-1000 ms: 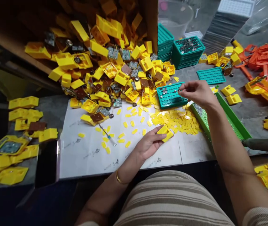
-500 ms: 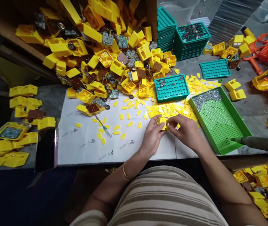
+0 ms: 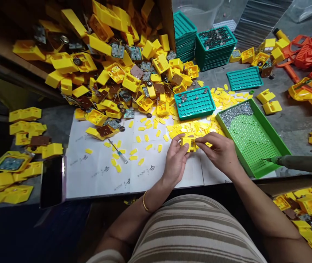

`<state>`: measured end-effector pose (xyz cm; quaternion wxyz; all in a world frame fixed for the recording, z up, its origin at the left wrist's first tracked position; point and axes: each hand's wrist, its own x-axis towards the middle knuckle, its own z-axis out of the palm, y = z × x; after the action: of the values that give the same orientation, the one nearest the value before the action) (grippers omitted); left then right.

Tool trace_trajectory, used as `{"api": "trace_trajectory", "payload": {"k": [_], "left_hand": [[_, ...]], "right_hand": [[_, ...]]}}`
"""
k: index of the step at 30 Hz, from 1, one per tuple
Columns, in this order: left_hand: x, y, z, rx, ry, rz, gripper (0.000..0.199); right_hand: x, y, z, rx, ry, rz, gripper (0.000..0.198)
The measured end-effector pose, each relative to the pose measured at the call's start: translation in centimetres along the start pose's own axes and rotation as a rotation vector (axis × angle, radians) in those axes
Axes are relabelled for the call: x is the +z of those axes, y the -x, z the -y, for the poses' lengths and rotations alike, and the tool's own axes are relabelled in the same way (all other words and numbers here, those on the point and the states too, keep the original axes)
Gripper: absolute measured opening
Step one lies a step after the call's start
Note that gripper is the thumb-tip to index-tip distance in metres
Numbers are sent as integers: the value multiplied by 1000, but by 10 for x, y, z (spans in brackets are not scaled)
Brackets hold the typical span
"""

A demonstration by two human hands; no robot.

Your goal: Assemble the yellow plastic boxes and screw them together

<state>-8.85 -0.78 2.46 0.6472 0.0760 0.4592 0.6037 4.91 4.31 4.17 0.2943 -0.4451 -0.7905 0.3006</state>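
Note:
A small yellow plastic housing (image 3: 188,143), with a grid of tiny holes in its face, is held in my left hand (image 3: 173,163) over the white sheet. Thumb and fingers of that hand close around its left side. My right hand (image 3: 222,152) has its thumb and forefinger pinched together at the housing's right end, by a dark opening. What those fingertips hold, if anything, is too small to make out. Just beyond the hands lie many flat yellow pieces (image 3: 199,128). A teal ridged tray (image 3: 195,104) with several small round metal parts stands behind them.
Yellow housings with circuit boards heap up (image 3: 114,73) at the back left. On the right lies a green perforated basket (image 3: 254,146) of screws, with a grey pointed tool (image 3: 295,163) reaching over it. A screwdriver (image 3: 122,157) and a phone (image 3: 53,180) lie on the left.
My right fingertips have drawn slightly away to the right, so more of the housing's right end shows. The left hand keeps its hold. The whole view has shifted a little.

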Motion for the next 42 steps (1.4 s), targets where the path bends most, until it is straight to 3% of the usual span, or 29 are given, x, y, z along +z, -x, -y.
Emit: {"api": "trace_trajectory", "payload": {"k": [8, 10, 13, 15, 17, 20, 23, 27, 30, 32, 35, 37, 39, 42], "left_hand": [[-10, 5, 1, 67, -201, -8, 32], [-15, 5, -3, 62, -235, 21, 32], [-20, 5, -11, 35, -236, 63, 36], [-22, 3, -18, -9, -181, 52, 40], [-24, 1, -24, -63, -103, 32, 42], [-25, -1, -30, -111, -31, 8, 42], [-28, -3, -32, -136, -36, -3, 42], [-31, -5, -32, -135, -52, 10, 40], [-31, -8, -32, -129, -23, -5, 36], [-30, -9, -32, -123, 12, -12, 32], [-27, -11, -30, -119, 33, -8, 27], [-25, -11, -28, -137, 45, 2, 29], [-23, -10, -25, -153, 60, 10, 30], [-20, -8, -20, -137, 64, 7, 29]], "right_hand": [[6, -6, 4, 52, 142, 203, 9], [8, -10, 3, 133, 12, 250, 5], [10, -24, -4, 292, -353, 374, 16], [8, -39, -10, 283, -472, 427, 20], [5, -59, -16, 152, -364, 282, 15], [-1, -97, -24, -4, 48, -72, 15], [-3, -131, -31, 48, 356, -23, 21], [-2, -149, -38, 78, 414, 69, 13], [-4, -139, -38, 72, 331, 39, 14], [-4, -122, -34, 92, 63, 15, 15], [1, -86, -26, 230, -469, 19, 14], [6, -61, -21, 340, -650, 45, 18], [9, -40, -18, 396, -695, 73, 21], [13, -19, -17, 346, -608, 99, 18]]}}
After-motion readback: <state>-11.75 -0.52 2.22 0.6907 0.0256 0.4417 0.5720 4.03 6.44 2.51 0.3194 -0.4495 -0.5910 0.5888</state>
